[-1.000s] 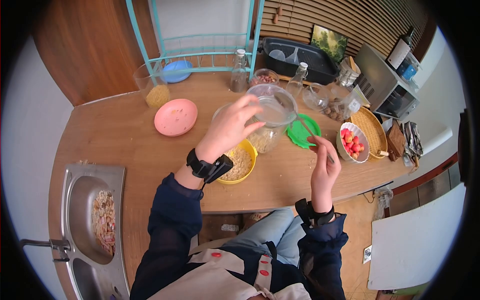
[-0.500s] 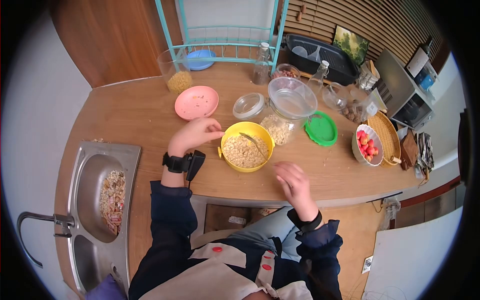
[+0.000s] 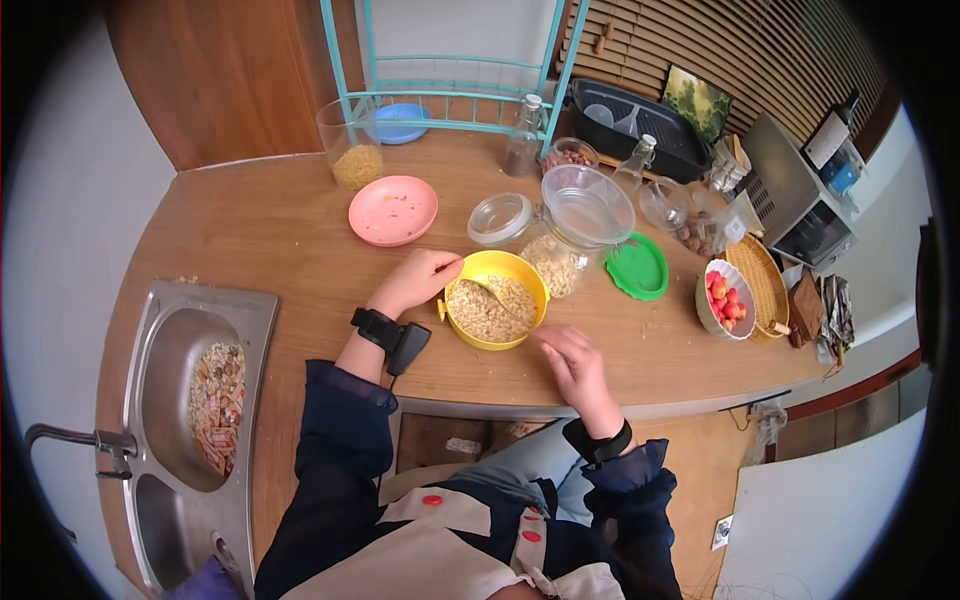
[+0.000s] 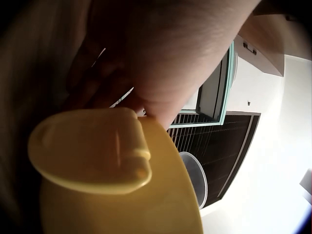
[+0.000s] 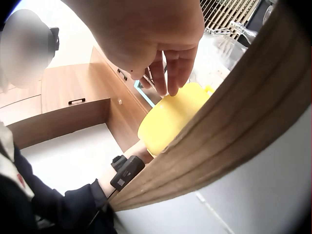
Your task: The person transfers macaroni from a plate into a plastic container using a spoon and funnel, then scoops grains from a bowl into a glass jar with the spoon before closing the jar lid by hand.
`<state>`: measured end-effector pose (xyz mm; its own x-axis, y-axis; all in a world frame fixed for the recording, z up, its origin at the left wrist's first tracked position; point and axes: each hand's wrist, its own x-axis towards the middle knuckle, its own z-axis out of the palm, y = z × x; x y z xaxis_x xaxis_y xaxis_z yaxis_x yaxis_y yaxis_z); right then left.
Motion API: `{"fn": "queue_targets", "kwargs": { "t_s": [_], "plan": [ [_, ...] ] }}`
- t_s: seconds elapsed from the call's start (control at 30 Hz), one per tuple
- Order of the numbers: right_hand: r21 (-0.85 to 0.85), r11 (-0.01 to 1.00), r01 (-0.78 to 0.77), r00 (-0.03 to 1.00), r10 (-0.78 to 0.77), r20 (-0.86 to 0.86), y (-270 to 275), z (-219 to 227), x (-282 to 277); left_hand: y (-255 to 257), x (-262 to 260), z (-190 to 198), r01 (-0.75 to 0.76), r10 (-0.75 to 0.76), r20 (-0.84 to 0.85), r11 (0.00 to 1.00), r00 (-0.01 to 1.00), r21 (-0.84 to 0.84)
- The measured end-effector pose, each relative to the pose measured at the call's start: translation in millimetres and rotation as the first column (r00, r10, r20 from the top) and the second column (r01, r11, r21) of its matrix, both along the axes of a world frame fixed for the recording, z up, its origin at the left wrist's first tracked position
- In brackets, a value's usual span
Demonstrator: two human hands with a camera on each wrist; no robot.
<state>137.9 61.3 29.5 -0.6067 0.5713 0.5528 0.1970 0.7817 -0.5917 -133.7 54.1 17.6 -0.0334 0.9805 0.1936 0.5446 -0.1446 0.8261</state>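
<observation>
A yellow bowl [image 3: 492, 345] of dry oat flakes [image 3: 488, 316] stands near the counter's front edge, and a spoon [image 3: 487, 289] leans inside it. My left hand [image 3: 415, 281] grips the bowl's left rim above a small side handle [image 4: 92, 151]; its fingers are partly hidden in the left wrist view. On the opposite side, my right hand [image 3: 578, 368] has its fingertips right at the rim, with the fingers extended downward over the bowl in the right wrist view. Just behind the bowl is a glass jar [image 3: 552, 266] of oats with a clear container [image 3: 588, 205] on top.
Beside the jar lie a glass lid [image 3: 499, 218] and a green lid [image 3: 638, 268]. A pink plate [image 3: 392, 211] sits at the left. Further right stands a white bowl [image 3: 706, 300] of red fruit. The sink [image 3: 150, 350] holds food scraps.
The clear container and the spoon have left my hands; the container sits on the jar, the spoon in the bowl. Both hands have come to the bowl's rim.
</observation>
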Motion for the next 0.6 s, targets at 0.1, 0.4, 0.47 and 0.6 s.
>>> {"fn": "queue_targets", "kwargs": {
  "t_s": [0.1, 0.4, 0.47, 0.6],
  "plan": [
    [-0.071, 0.996, -0.061, 0.997, 0.065, 0.052, 0.7, 3.8, 8.5, 1.7, -1.3, -4.7, -0.007, 0.007, 0.003, 1.000, 1.000, -0.004],
    [-0.185, 0.978, -0.099, 0.995, 0.095, -0.029, 3.5, 29.1, 43.5, 2.5, -1.2, -4.4, -0.032, 0.032, -0.016, 0.999, 0.999, 0.008],
    [-0.024, 1.000, 0.001, 1.000, 0.000, 0.008, 4.1, 27.4, 40.1, 1.9, -0.4, -3.0, -0.038, 0.038, -0.019, 0.999, 0.999, 0.005],
    [0.246, 0.969, 0.007, 0.991, -0.040, 0.131, 3.7, 29.1, 28.8, 1.8, -0.3, -3.4, -0.048, 0.047, 0.022, 0.999, 0.999, 0.012]
  ]
}}
